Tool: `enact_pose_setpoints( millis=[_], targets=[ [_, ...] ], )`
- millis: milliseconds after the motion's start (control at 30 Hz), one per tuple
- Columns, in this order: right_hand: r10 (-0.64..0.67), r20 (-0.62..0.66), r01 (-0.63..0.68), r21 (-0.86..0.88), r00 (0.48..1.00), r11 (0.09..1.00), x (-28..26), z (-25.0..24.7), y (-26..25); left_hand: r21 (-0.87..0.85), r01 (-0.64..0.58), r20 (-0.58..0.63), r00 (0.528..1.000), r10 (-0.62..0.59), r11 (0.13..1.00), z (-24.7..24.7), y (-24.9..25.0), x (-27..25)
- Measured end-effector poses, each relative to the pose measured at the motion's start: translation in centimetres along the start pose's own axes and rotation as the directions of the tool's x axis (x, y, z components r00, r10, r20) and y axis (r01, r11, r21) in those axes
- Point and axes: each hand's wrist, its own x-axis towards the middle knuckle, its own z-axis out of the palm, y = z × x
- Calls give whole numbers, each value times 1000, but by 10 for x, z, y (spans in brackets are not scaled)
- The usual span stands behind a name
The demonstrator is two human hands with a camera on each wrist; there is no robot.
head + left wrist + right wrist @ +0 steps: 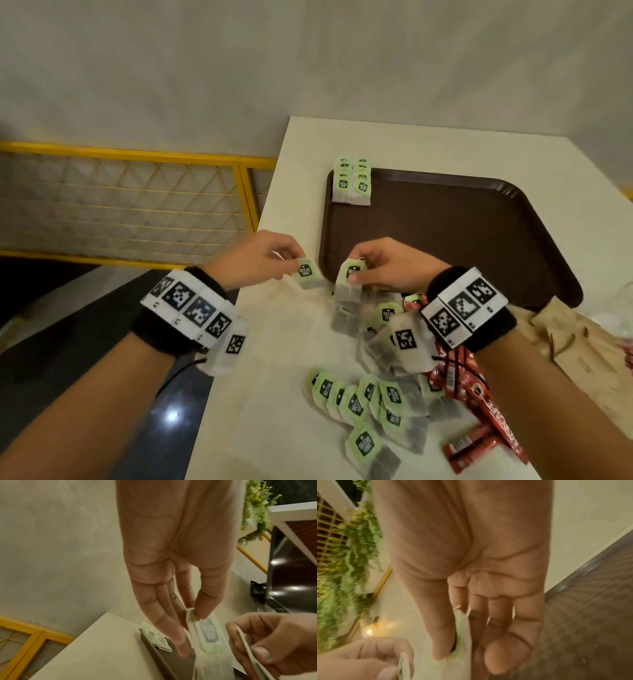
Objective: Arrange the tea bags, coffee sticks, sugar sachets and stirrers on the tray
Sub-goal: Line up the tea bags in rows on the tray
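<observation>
My left hand pinches one green-labelled tea bag between thumb and fingers, just left of the brown tray; the left wrist view shows this tea bag under the thumb. My right hand pinches another tea bag at the tray's near left corner, and in the right wrist view that bag sits between thumb and fingers. Two short rows of tea bags lie in the tray's far left corner. A loose pile of tea bags lies on the white table below my hands.
Red coffee sticks lie under and beside my right forearm. Brown paper sachets lie at the right, near the tray's front corner. A yellow-framed railing runs left of the table. Most of the tray floor is bare.
</observation>
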Motion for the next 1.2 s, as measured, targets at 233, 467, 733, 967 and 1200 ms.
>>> enact_pose_setpoints(
  millis=[233,467,733,967,1200],
  targets=[
    [148,-206,-112,178,967,978,52,-59,15,-127,90,50,995,-84,988,-22,16,85],
    [339,-264,-236,354,903,905,113,-93,35,-78,107,1,994,-108,991,-23,13,170],
    [342,-344,-271,238,875,933,147,-112,40,116,55,-72,996,-47,992,-19,8,222],
    [382,-343,-285,301,858,910,159,-112,44,178,62,-129,991,-39,982,-16,4,235],
    [362,-402,-273,263,841,925,163,-107,48,227,64,-221,975,-13,972,-6,3,234]
  ],
)
